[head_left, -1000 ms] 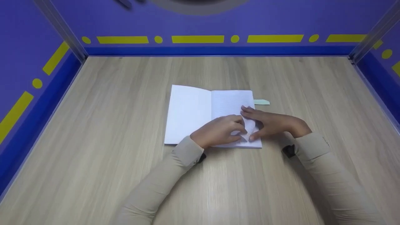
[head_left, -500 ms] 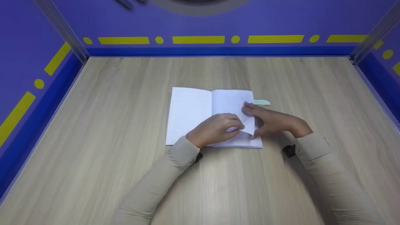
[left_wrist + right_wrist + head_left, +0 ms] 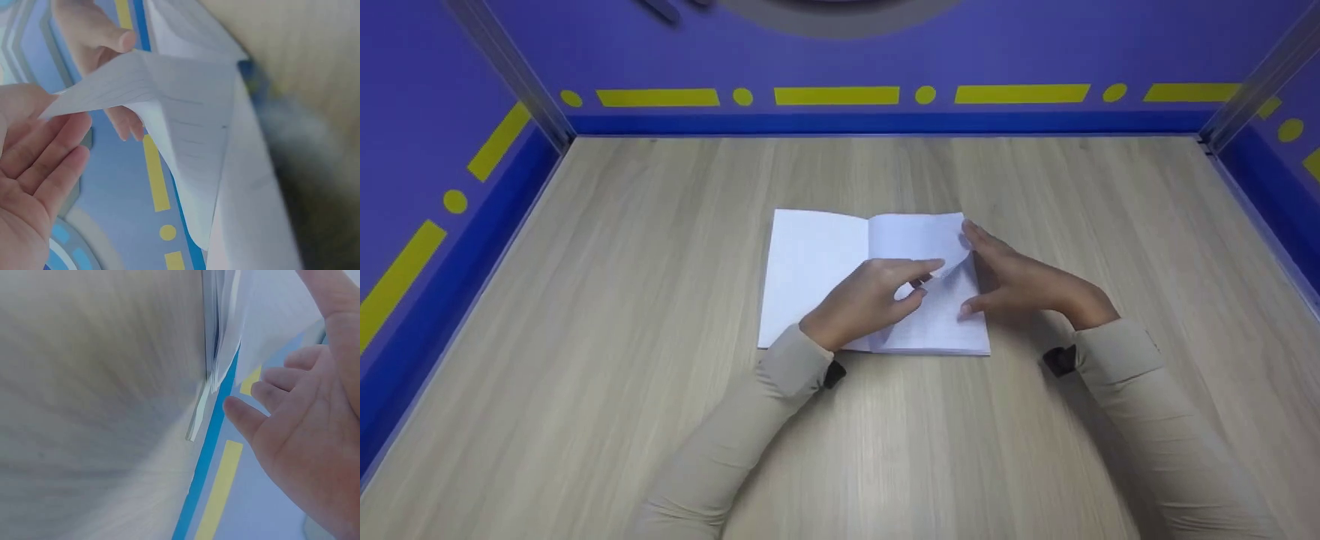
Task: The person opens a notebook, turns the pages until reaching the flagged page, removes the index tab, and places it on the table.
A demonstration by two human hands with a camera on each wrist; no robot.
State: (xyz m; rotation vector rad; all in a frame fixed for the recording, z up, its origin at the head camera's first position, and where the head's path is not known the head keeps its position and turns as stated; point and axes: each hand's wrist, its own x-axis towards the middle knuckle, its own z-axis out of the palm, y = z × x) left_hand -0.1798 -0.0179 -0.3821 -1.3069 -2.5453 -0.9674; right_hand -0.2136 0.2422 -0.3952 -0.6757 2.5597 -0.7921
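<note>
Notebook (image 3: 814, 270) open on table (image 3: 622, 300); left hand (image 3: 874, 295) holds raised page (image 3: 911, 236), right hand (image 3: 1024, 281) loosely spread beside it

Left hand (image 3: 36, 174) holds raised corner of lined page (image 3: 194, 115); page bends up from notebook (image 3: 250, 185). Right hand (image 3: 90, 31) behind it, thumb near page edge. Blurred tabletop (image 3: 315, 50) at right; yellow-marked blue wall (image 3: 118, 183) beyond.

No word, label, brand or number can be read. On the open notebook (image 3: 814, 281), the raised right-hand page (image 3: 191, 90) shows faint ruled lines and 1 tiny dark mark (image 3: 224, 126), too small to make out. The far wall (image 3: 840, 64) carries 4 yellow bars (image 3: 837, 96) and 4 yellow dots (image 3: 925, 94), a wordless pattern.
</note>
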